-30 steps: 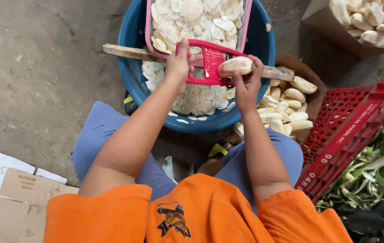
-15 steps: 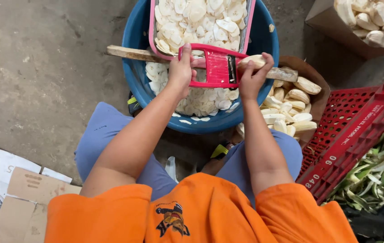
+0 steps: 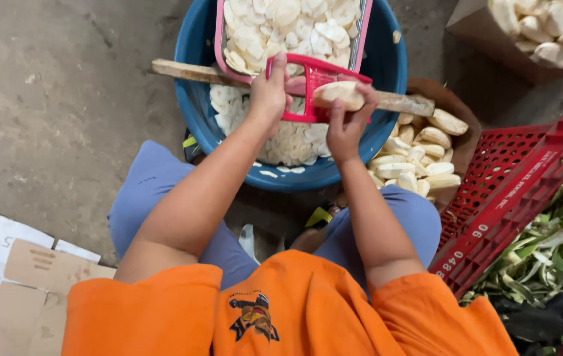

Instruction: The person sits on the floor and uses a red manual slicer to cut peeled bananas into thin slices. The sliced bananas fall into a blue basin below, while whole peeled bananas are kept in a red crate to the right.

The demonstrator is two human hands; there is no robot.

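A blue plastic tub (image 3: 197, 46) full of thin white slices stands between my knees. A wooden stick (image 3: 182, 71) lies across its rim, and a pink slicer (image 3: 313, 74) rests on the stick with its far end over the slices. My left hand (image 3: 269, 92) grips the slicer's near left edge. My right hand (image 3: 344, 125) holds a peeled pale root piece (image 3: 338, 93) pressed on the slicer's near end.
A brown basket (image 3: 454, 105) of peeled root pieces sits right of the tub. A red plastic crate (image 3: 525, 171) lies further right, green peelings (image 3: 552, 250) beside it. A cardboard box (image 3: 472, 20) of peeled roots is at top right. Flattened cardboard (image 3: 37, 270) lies on the concrete floor at left.
My right hand slid the root piece away along the slicer, then drew it back to the near end. My left hand stayed on the slicer.
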